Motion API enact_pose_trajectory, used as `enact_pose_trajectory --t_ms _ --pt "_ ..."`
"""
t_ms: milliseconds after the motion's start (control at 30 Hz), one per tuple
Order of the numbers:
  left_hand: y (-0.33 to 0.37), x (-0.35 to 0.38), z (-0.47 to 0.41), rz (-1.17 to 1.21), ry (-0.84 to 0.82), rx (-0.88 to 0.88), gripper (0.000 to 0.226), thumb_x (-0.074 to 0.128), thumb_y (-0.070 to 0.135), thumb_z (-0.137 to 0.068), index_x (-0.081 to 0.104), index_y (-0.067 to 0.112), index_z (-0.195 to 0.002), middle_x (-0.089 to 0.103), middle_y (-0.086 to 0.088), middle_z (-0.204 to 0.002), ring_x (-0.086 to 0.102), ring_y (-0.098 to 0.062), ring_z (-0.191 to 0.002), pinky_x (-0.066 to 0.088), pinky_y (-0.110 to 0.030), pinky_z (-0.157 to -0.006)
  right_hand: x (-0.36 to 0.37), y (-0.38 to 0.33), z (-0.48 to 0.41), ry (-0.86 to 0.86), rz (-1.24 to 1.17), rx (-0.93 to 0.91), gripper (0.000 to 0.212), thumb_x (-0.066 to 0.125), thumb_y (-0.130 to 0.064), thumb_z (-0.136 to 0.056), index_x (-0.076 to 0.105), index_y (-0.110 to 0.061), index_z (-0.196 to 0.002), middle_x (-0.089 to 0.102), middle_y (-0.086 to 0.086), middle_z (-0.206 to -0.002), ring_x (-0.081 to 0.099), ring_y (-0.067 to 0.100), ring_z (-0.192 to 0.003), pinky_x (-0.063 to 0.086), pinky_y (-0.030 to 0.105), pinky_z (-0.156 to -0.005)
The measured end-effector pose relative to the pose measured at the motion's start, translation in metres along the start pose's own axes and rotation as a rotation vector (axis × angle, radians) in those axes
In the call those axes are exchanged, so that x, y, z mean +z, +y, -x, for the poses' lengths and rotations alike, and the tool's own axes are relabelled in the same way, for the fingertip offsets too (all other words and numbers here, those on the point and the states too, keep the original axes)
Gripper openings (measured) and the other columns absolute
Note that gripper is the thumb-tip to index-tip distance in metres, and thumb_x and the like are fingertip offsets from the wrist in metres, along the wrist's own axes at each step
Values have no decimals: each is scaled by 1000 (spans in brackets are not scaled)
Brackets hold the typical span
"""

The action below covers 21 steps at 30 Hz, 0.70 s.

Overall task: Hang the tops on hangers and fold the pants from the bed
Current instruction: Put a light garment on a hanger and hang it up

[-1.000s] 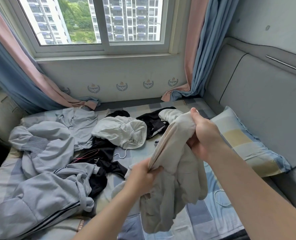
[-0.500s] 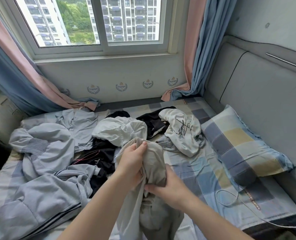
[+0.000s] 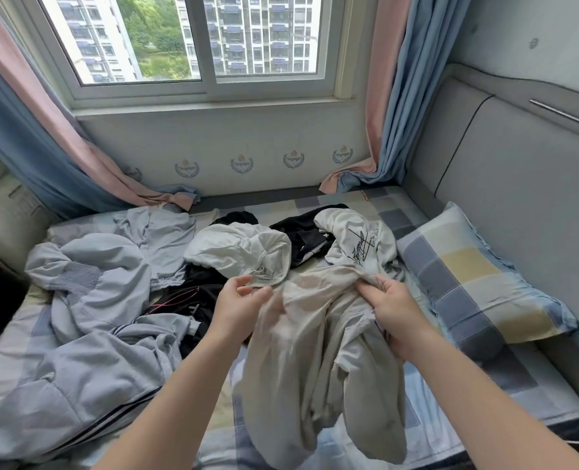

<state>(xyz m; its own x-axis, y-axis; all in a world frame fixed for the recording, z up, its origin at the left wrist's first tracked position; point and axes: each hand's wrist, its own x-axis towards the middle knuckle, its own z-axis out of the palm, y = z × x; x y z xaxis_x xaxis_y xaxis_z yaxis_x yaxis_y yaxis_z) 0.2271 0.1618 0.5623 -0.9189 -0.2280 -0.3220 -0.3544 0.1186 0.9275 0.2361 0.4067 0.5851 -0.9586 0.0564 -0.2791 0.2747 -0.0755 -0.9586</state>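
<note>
Your right fingers [image 3: 369, 293] are curled tight around the top edge of the beige cloth [image 3: 301, 351]. Your right hand [image 3: 393, 310] holds that edge up, close to the left side of the pillow [image 3: 477, 283].

Your left fingers [image 3: 264, 295] are loose and a little bent. The thumb is apart from them and nothing sits between. The fingertips are right at the other top edge of the beige cloth. That spot is blurry, so you cannot tell if they touch it. Your left hand [image 3: 244, 307] is farther left of the pillow than your right hand.

The beige cloth hangs down from your right hand in two long floppy parts. Its bottom rests on the checked sheet of the bed [image 3: 518, 385], left of the pillow.

Just beside the pillow's left edge lies a white top with black writing [image 3: 359, 245]. Left of that is a black piece [image 3: 301, 232], then a plain white top [image 3: 244, 252]. More black clothes [image 3: 186, 300] lie below the plain white top. Farthest from the pillow is a big pile of grey clothes [image 3: 88, 300] with dark stripes.
</note>
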Motion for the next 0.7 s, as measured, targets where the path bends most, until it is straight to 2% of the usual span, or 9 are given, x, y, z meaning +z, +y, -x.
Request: enact_pose_trajectory --t_ms 67,200,300,367,433,467,533,633,700 --pt "6 2 9 -65 -126 20 40 79 37 -85 59 26 -117 65 1 -115 63 -11 -102 48 -25 -75 4 -10 1 15 -110 54 17 57 -14 -101 71 -9 -110 77 11 -104 74 23 -96 60 31 -75" --pt "12 16 31 -174 -588 -29 56 78 64 -74 62 36 -119 73 13 -110 70 -4 -100 55 -34 -92 18 -22 4 16 -241 78 20 56 -17 -102 69 -4 -109 76 18 -102 74 31 -94 60 39 -77" --pt "4 32 40 -169 -748 6 56 76 55 -73 59 32 -122 75 15 -103 69 -2 -93 52 -21 -78 26 -31 9 -20 -332 83 19 56 -15 -101 73 -7 -98 75 20 -99 75 34 -90 61 42 -71" --pt "-2 40 38 -120 -671 56 39 75 37 -82 65 22 -117 75 6 -99 71 -8 -92 56 -24 -78 27 -34 11 -66 -379 76 24 54 -12 -102 76 -7 -92 75 21 -100 74 35 -92 61 41 -71" --pt "-5 41 33 -93 -529 96 19 68 26 -93 71 16 -109 76 -4 -102 71 -21 -99 56 -38 -89 26 -36 14 -104 -379 37 22 53 -8 -102 74 -5 -100 75 21 -103 74 33 -96 61 39 -74" --pt "-6 39 30 -72 -463 114 14 64 22 -97 71 13 -105 75 -6 -100 70 -23 -95 54 -41 -87 24 -37 15 -98 -339 8 19 53 -8 -102 71 -4 -105 75 19 -104 74 31 -97 61 37 -76" --pt "-6 31 23 -35 -315 148 11 59 15 -98 68 9 -97 69 -8 -85 60 -20 -78 45 -37 -71 18 -39 16 -33 -228 -38 14 59 -9 -99 70 -3 -105 76 13 -97 75 23 -88 61 30 -71" --pt "-1 15 15 -22 -69 171 19 57 10 -96 64 19 -81 60 3 -63 49 -15 -57 37 -28 -51 8 -39 17 83 -141 -6 8 68 -15 -94 65 -9 -89 70 1 -71 66 9 -58 50 20 -47" --pt "3 6 11 13 21 196 22 60 10 -95 63 22 -77 56 12 -55 44 -6 -49 36 -22 -45 0 -37 15 131 -138 22 13 71 -16 -92 61 -13 -85 67 -1 -67 62 8 -54 48 21 -46"
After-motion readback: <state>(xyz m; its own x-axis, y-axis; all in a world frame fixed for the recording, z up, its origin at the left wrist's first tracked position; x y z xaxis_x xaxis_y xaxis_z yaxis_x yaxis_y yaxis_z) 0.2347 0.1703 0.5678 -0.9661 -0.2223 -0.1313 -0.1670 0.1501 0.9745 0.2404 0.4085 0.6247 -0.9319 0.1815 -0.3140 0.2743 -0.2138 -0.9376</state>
